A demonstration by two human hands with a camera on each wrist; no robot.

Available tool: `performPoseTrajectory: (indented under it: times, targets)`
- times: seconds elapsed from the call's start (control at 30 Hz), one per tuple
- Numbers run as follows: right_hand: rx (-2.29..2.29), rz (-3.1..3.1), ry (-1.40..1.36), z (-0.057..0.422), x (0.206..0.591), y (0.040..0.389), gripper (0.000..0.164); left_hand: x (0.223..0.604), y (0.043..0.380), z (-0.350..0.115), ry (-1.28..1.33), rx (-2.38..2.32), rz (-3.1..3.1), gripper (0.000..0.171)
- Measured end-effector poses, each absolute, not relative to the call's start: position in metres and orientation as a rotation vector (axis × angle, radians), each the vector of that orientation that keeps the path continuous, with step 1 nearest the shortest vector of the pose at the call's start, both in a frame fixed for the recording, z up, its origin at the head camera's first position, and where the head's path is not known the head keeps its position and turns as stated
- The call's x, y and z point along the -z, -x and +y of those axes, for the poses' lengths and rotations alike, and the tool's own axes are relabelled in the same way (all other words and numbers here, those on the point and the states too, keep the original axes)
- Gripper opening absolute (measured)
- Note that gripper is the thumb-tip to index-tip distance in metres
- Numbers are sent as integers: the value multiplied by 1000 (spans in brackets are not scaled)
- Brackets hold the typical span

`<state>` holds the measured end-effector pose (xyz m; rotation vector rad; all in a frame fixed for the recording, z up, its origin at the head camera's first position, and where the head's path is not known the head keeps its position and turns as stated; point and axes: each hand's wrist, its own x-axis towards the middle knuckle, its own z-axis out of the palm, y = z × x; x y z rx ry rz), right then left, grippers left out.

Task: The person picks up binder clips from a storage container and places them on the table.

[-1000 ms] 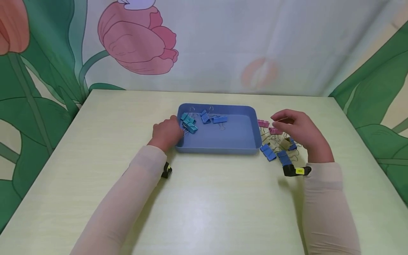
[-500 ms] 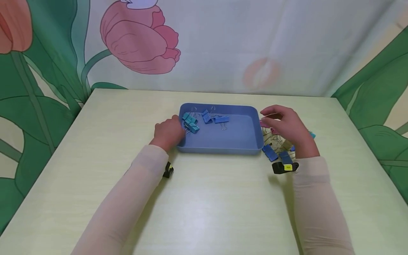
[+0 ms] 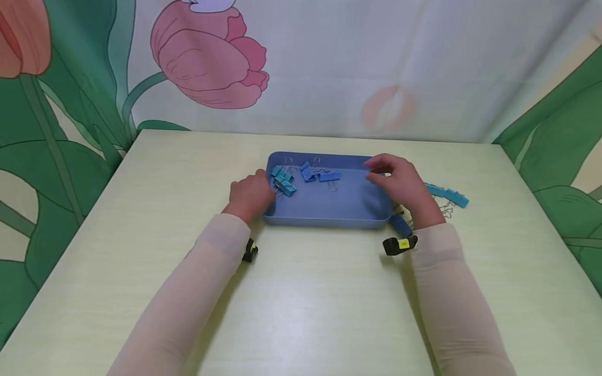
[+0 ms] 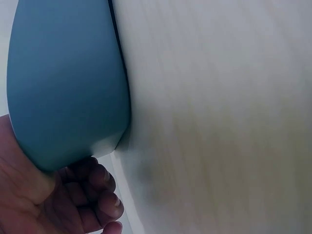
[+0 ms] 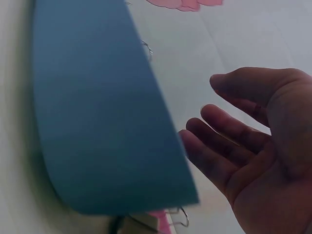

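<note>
My left hand (image 3: pixel 251 196) grips the left end of the blue tray (image 3: pixel 324 210); in the left wrist view the thumb lies over the rim and the fingers curl outside the tray wall (image 4: pixel 68 87). Over the tray's right end hovers my right hand (image 3: pixel 400 185), with thumb and fingers apart and nothing between them. Inside the tray, teal binder clips (image 3: pixel 285 186) lie near the left end. Two blue binder clips (image 3: pixel 330 176) rest beside them, towards the back.
Right of the tray, a dark blue binder clip (image 3: pixel 401 225) lies on the table (image 3: pixel 305 292), others partly hidden under my right hand. Further right are light blue binder clips (image 3: pixel 456 198). A pink clip (image 5: pixel 163 222) shows below the tray corner in the right wrist view.
My right hand has moved left from above the clip pile to over the tray's right end, uncovering the light blue clips. My left hand stays at the tray's left end.
</note>
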<state>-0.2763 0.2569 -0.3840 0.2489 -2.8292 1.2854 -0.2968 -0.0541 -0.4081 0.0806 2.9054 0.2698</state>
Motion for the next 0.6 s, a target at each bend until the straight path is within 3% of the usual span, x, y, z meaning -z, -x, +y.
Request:
performPoseTrajectory:
  times: [0.6]
  targets:
    - [-1226, -2849, -409, 229, 388, 294, 29, 411, 297, -56, -101, -272, 2925, 43]
